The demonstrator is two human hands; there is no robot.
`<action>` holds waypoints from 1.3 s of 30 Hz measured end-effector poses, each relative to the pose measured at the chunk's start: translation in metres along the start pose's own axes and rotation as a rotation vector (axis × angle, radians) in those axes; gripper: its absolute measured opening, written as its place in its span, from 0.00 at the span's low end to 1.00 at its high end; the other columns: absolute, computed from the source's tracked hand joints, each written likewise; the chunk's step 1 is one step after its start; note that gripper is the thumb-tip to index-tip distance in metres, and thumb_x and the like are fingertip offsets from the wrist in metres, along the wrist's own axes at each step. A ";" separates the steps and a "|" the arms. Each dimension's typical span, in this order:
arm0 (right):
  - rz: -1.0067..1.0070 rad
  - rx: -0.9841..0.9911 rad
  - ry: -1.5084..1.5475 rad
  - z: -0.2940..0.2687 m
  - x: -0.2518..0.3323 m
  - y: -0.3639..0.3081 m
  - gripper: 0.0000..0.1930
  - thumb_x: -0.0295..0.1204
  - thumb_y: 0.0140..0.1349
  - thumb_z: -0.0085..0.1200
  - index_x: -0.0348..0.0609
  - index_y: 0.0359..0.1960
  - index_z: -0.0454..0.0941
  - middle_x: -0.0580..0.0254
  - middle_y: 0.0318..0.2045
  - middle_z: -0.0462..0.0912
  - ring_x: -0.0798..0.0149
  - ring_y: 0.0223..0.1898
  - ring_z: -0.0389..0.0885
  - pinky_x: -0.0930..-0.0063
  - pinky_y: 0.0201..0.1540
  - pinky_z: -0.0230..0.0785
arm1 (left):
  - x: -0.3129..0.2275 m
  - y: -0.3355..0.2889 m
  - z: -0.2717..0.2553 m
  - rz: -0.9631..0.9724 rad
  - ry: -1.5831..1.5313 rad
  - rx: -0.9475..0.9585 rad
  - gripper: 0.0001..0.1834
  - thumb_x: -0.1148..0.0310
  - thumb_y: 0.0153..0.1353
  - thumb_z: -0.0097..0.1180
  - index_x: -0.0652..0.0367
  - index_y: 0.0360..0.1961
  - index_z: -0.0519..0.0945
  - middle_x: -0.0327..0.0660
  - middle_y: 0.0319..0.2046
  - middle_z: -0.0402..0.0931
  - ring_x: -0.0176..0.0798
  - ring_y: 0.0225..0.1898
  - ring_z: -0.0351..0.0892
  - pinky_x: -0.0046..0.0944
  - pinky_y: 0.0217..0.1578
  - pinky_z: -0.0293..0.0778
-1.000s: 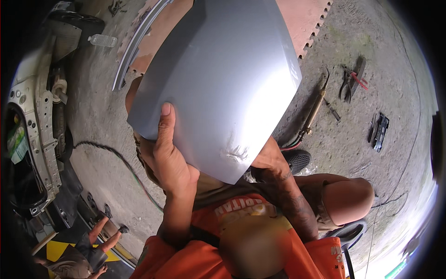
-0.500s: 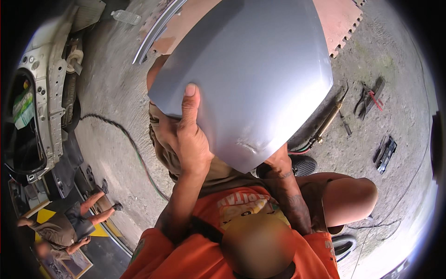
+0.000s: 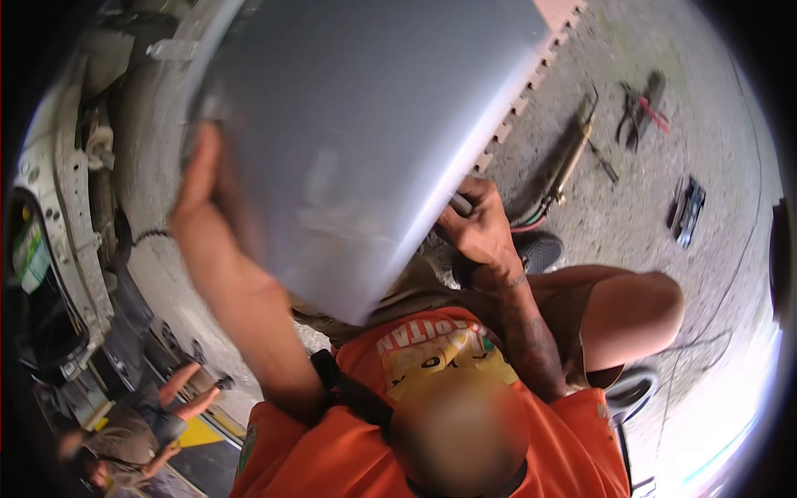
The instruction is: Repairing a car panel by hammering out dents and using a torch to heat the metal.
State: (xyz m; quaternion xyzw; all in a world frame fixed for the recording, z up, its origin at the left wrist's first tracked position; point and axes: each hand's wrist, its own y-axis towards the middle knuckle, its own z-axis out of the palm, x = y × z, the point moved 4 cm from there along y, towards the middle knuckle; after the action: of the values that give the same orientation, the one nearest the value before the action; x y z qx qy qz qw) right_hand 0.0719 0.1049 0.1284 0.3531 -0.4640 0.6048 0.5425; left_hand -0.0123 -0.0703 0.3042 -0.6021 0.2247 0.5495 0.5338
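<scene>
A large silver-grey car body panel [image 3: 332,133] lies tilted across my lap, with a scuffed, dented patch near its lower corner. My left hand [image 3: 224,224], smeared by motion, grips the panel's left edge, thumb up; its other fingers are hidden. Beside the panel's right edge, my right hand [image 3: 481,228] is closed around a small grey tool [image 3: 459,204]. Only that tool's rounded end shows, so its kind cannot be made out.
On the concrete floor to the right lie a brass gas torch [image 3: 573,158] with hoses, red-handled pliers [image 3: 639,112] and a dark tool [image 3: 687,213]. Pink foam matting [image 3: 560,12] lies beyond. A stripped car body [image 3: 50,178] and another person [image 3: 137,440] are at left.
The panel has shifted left and turned, with my left hand moving left along with it. My right hand has come out from beneath the panel, showing the grey tool in its grasp.
</scene>
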 end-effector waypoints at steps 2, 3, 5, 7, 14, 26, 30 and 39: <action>0.078 -0.009 -0.093 -0.012 0.003 -0.004 0.07 0.22 0.57 0.59 0.35 0.37 0.83 0.63 0.24 0.83 0.77 0.27 0.76 0.77 0.32 0.70 | -0.006 0.015 0.006 -0.087 -0.101 0.145 0.20 0.66 0.63 0.60 0.68 0.53 0.76 0.46 0.47 0.80 0.42 0.44 0.82 0.39 0.46 0.80; 0.053 -0.003 -0.084 -0.014 0.005 -0.005 0.08 0.20 0.58 0.57 0.34 0.39 0.83 0.65 0.25 0.83 0.77 0.28 0.76 0.80 0.31 0.69 | -0.004 0.013 0.013 -0.077 -0.093 0.165 0.20 0.66 0.63 0.60 0.68 0.53 0.76 0.46 0.47 0.80 0.42 0.44 0.82 0.39 0.46 0.80; -0.027 -0.006 -0.027 -0.015 0.003 -0.007 0.09 0.20 0.57 0.56 0.35 0.39 0.83 0.64 0.26 0.83 0.76 0.28 0.77 0.79 0.32 0.70 | 0.002 0.009 0.017 0.122 0.025 0.062 0.21 0.66 0.63 0.61 0.68 0.54 0.76 0.45 0.47 0.79 0.42 0.46 0.81 0.39 0.49 0.78; -0.041 -0.016 -0.127 -0.010 0.021 -0.009 0.09 0.22 0.55 0.58 0.36 0.38 0.83 0.62 0.24 0.84 0.73 0.27 0.79 0.76 0.32 0.72 | 0.023 -0.004 0.021 0.130 -0.014 0.074 0.22 0.66 0.64 0.60 0.67 0.55 0.74 0.44 0.49 0.78 0.42 0.48 0.80 0.39 0.50 0.78; -0.228 -0.007 -0.358 0.012 0.023 -0.012 0.23 0.35 0.49 0.67 0.36 0.45 0.78 0.46 0.41 0.83 0.48 0.43 0.83 0.59 0.47 0.74 | 0.062 -0.016 0.005 0.357 -0.007 0.194 0.26 0.71 0.64 0.60 0.63 0.62 0.69 0.45 0.53 0.74 0.41 0.54 0.75 0.40 0.53 0.76; 0.047 -0.132 0.118 0.007 -0.086 -0.015 0.25 0.43 0.57 0.61 0.43 0.53 0.78 0.53 0.50 0.81 0.50 0.52 0.79 0.56 0.57 0.69 | 0.082 -0.008 -0.002 0.514 0.002 0.171 0.23 0.72 0.63 0.61 0.73 0.56 0.72 0.48 0.57 0.72 0.39 0.57 0.73 0.36 0.60 0.69; -0.044 0.041 -0.171 -0.002 -0.080 -0.014 0.25 0.43 0.58 0.60 0.42 0.53 0.78 0.51 0.51 0.80 0.50 0.53 0.78 0.55 0.58 0.68 | 0.082 0.001 -0.003 0.536 -0.039 0.152 0.23 0.71 0.62 0.64 0.70 0.54 0.71 0.45 0.51 0.74 0.35 0.51 0.74 0.33 0.54 0.71; -0.083 0.024 -0.467 0.008 -0.067 -0.005 0.33 0.47 0.51 0.66 0.36 0.53 0.76 0.47 0.50 0.80 0.47 0.51 0.78 0.55 0.57 0.67 | 0.084 0.001 -0.007 0.459 -0.012 0.171 0.25 0.72 0.61 0.64 0.70 0.57 0.73 0.47 0.55 0.75 0.39 0.56 0.76 0.36 0.58 0.71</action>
State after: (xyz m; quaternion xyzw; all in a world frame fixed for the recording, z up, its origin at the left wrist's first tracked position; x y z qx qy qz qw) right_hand 0.0870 0.0754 0.0696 0.5085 -0.5549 0.4894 0.4405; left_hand 0.0144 -0.0504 0.2268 -0.4844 0.3982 0.6391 0.4453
